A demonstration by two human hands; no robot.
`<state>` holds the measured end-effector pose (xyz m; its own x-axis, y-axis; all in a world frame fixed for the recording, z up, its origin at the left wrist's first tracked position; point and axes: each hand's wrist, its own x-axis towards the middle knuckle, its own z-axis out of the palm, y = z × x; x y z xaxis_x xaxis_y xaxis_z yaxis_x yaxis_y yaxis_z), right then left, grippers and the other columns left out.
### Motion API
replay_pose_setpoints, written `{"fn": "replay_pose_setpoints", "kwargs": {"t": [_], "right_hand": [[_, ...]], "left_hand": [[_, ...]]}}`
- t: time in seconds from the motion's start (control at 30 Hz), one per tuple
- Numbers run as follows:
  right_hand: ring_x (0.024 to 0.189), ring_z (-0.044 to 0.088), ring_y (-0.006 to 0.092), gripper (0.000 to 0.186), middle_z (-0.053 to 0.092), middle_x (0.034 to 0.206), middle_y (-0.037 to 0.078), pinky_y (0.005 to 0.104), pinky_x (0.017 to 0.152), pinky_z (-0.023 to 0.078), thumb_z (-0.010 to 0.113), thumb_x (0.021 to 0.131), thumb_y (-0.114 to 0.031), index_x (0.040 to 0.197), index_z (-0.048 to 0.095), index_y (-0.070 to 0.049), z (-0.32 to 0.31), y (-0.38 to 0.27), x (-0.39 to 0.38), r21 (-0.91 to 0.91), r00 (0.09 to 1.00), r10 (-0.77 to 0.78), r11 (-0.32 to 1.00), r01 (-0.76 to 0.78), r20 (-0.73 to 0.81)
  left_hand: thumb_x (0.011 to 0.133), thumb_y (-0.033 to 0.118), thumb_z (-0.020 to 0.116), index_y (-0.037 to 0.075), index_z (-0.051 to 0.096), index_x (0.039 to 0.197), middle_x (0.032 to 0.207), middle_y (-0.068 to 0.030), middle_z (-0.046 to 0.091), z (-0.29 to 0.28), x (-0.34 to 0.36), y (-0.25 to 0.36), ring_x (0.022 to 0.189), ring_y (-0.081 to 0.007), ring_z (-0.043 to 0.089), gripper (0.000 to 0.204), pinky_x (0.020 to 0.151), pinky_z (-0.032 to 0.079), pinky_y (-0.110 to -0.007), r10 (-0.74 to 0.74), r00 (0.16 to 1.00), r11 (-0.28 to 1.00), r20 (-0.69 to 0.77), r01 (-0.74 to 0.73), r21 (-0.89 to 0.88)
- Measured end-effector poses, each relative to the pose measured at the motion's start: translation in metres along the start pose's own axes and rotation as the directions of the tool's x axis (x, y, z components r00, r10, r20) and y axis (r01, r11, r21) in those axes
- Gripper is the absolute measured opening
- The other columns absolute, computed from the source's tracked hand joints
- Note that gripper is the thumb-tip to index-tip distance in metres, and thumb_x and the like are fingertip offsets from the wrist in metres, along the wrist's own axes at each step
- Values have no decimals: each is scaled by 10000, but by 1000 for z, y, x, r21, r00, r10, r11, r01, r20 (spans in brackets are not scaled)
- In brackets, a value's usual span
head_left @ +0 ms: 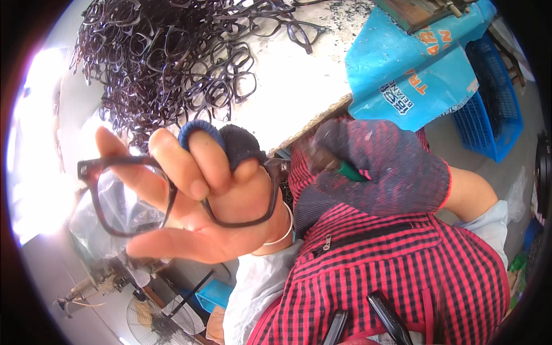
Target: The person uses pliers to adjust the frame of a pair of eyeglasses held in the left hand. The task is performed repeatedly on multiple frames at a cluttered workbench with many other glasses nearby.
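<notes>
Up at twelve o'clock a white table (299, 86) holds a big heap of dark glasses frames (167, 63), all tangled together. At two o'clock a blue sack (402, 75) hangs over the table edge, and past it at three o'clock stands a blue basket (494, 109). Down at five o'clock is the person's red checked apron (402, 270).

The right hand (385, 167), in a dark knit glove, sits near the middle and is closed in a fist around a tool with a green handle (352, 171). I cannot tell what kind of tool it is.

The left hand (201, 195) is at nine o'clock, with its fingers spread wide. Two fingertips wear little dark caps. It holds up one black glasses frame (132, 195), which hangs on the fingers and is pinched near one corner.

What could go wrong? I think the frame could slip off and fall, because the open fingers do not grip it tight. The tool tip is close to the bare palm, so a slip could poke the hand or scratch the frame.
</notes>
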<state>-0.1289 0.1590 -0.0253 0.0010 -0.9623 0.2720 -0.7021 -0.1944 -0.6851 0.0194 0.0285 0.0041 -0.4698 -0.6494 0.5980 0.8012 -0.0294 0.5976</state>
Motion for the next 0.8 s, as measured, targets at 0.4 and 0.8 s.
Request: {"fn": "replay_pose_setpoints", "kwargs": {"t": [0.4, 0.8], "right_hand": [[851, 610, 312, 296, 625, 898, 126, 423, 707, 481, 683, 797, -284, 1013, 650, -84, -20, -3, 15, -475, 984, -176, 863, 170, 32], [846, 638, 284, 267, 651, 924, 79, 398, 757, 482, 777, 693, -229, 933, 691, -149, -20, 0, 21, -396, 993, -118, 912, 109, 2]], "left_hand": [[992, 642, 367, 17, 111, 1560, 880, -50, 376, -9, 11, 1, 685, -126, 334, 883, 552, 413, -255, -263, 965, 945, -1, 257, -204], [1026, 554, 386, -14, 112, 1550, 861, -51, 369, -28, 21, -10, 693, -125, 308, 821, 534, 323, -259, -504, 863, 754, 33, 458, -471]]}}
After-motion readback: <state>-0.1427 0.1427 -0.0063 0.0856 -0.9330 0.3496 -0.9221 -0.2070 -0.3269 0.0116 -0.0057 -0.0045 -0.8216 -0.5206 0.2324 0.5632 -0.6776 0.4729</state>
